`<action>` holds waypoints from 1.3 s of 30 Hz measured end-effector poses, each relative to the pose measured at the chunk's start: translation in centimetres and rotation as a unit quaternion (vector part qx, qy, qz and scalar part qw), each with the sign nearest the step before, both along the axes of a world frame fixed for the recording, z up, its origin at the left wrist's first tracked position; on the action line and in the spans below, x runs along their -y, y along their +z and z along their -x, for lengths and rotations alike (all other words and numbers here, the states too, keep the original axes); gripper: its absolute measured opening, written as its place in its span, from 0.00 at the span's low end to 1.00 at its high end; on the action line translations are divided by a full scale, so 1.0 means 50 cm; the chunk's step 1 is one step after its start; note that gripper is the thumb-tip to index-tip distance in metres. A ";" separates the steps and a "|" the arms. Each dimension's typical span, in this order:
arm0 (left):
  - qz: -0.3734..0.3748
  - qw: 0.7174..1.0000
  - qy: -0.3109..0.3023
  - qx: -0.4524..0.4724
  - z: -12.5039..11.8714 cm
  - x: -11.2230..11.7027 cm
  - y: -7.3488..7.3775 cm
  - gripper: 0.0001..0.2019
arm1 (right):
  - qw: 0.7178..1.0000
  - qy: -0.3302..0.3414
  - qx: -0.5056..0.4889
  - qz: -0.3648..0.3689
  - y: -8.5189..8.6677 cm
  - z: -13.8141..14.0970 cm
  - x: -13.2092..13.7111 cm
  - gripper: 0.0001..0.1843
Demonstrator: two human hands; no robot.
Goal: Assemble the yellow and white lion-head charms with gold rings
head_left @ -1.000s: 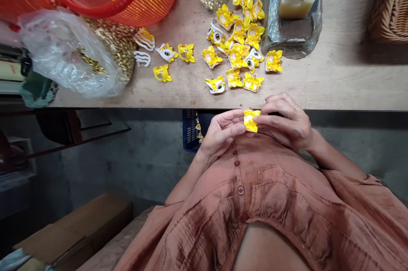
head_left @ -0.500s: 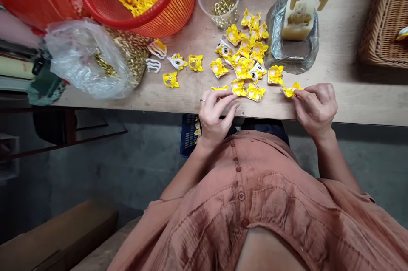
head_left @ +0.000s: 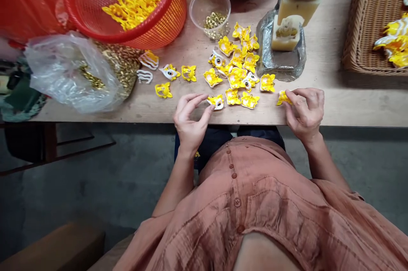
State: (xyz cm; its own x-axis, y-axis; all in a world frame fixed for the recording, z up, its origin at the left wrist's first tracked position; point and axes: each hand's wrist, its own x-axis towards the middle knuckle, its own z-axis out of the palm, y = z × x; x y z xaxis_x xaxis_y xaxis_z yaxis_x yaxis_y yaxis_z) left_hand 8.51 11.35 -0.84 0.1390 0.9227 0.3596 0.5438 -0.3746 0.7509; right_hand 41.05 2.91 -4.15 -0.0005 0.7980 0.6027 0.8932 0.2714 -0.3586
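Observation:
My left hand [head_left: 191, 121] is at the table's front edge, thumb and fingers apart. Its fingertips are close to the left end of a yellow-and-white plastic animal-face piece [head_left: 216, 102] with a dark eye; whether they touch it I cannot tell. Farther right, my right hand [head_left: 305, 111] pinches a yellow plastic piece [head_left: 282, 97] between thumb and fingers, which partly cover it. Between the hands lies a loose cluster of similar yellow pieces [head_left: 237, 77], several showing hollow pale insides. One separate yellow piece [head_left: 267, 83] lies just beyond my right hand.
A red mesh basket [head_left: 183, 14] holds yellow parts. Beside it are a clear tub [head_left: 194, 9] with small brass-coloured hooks and a plastic bag [head_left: 63, 80] of gold-coloured parts. A press-like fixture [head_left: 285, 37] stands behind the cluster. A wicker basket [head_left: 352, 33] is at right.
The view has shifted slightly. My left hand has drawn left, uncovering the eyed piece at its fingertips. My right hand keeps its pinch on the yellow piece.

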 end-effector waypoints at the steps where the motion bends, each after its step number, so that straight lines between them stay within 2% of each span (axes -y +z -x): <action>1: 0.009 1.000 0.000 0.004 0.000 -0.002 -0.002 0.16 | 1.000 0.010 -0.006 -0.012 0.006 0.013 0.000 0.26; 4: 0.038 0.999 0.006 0.021 0.003 -0.008 -0.013 0.19 | 0.997 0.068 -0.025 -0.028 0.019 0.065 -0.002 0.27; 6: 0.063 0.998 -0.009 0.026 0.008 -0.010 -0.024 0.24 | 0.994 0.109 -0.024 -0.014 0.020 0.103 -0.005 0.25; 9: 0.080 0.996 -0.044 -0.020 0.012 -0.009 -0.038 0.33 | 0.989 0.150 -0.004 0.014 0.016 0.144 -0.014 0.19; 11: 0.074 0.994 -0.044 -0.064 0.011 -0.007 -0.044 0.31 | 0.987 0.157 0.007 0.018 0.013 0.157 -0.020 0.16; 13: 0.069 0.993 -0.035 -0.086 0.008 -0.006 -0.049 0.25 | 0.987 0.158 0.013 0.009 0.012 0.161 -0.025 0.15; 17: 0.059 0.995 -0.032 -0.079 0.006 -0.002 -0.054 0.16 | 0.986 0.167 0.009 -0.002 0.017 0.166 -0.027 0.17; 20: 0.122 0.992 -0.034 0.024 0.013 0.003 -0.051 0.15 | 0.983 0.182 -0.001 -0.004 0.042 0.170 -0.030 0.18; 21: 0.167 0.982 -0.030 0.086 0.018 0.005 -0.049 0.16 | 0.982 0.191 -0.007 -0.003 0.057 0.170 -0.036 0.19; 23: 0.269 0.936 -0.025 0.228 0.031 0.005 -0.041 0.19 | 0.977 0.210 -0.023 -0.004 0.096 0.166 -0.062 0.21; 26: 0.359 0.848 -0.033 0.388 0.055 0.001 -0.023 0.24 | 0.974 0.218 -0.047 -0.028 0.160 0.161 -0.157 0.20; 29: 0.386 0.802 -0.039 0.454 0.074 -0.005 -0.006 0.25 | 0.976 0.214 -0.049 -0.017 0.192 0.171 -0.322 0.12; 32: 0.378 0.792 -0.038 0.477 0.091 -0.005 0.004 0.25 | 0.978 0.186 0.004 0.098 0.175 0.202 -0.504 0.07; 34: 0.366 0.792 -0.028 0.488 0.108 0.000 0.006 0.25 | 0.966 0.152 0.079 0.191 0.152 0.227 -0.598 0.11; 37: 0.355 0.783 0.003 0.511 0.144 0.011 0.006 0.26 | 0.916 0.128 0.215 0.315 0.125 0.254 -0.677 0.11; 39: 0.343 0.781 0.019 0.521 0.168 0.018 0.005 0.27 | 0.895 0.124 0.256 0.345 0.115 0.261 -0.697 0.11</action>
State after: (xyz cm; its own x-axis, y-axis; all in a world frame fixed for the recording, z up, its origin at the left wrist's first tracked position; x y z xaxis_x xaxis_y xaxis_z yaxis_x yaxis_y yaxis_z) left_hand 0.13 10.44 -0.60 0.0692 0.9441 -0.3223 -0.4957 0.3129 0.8102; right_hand 27.98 37.78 1.62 -0.3640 0.9171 -0.1624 0.9313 0.3559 -0.0771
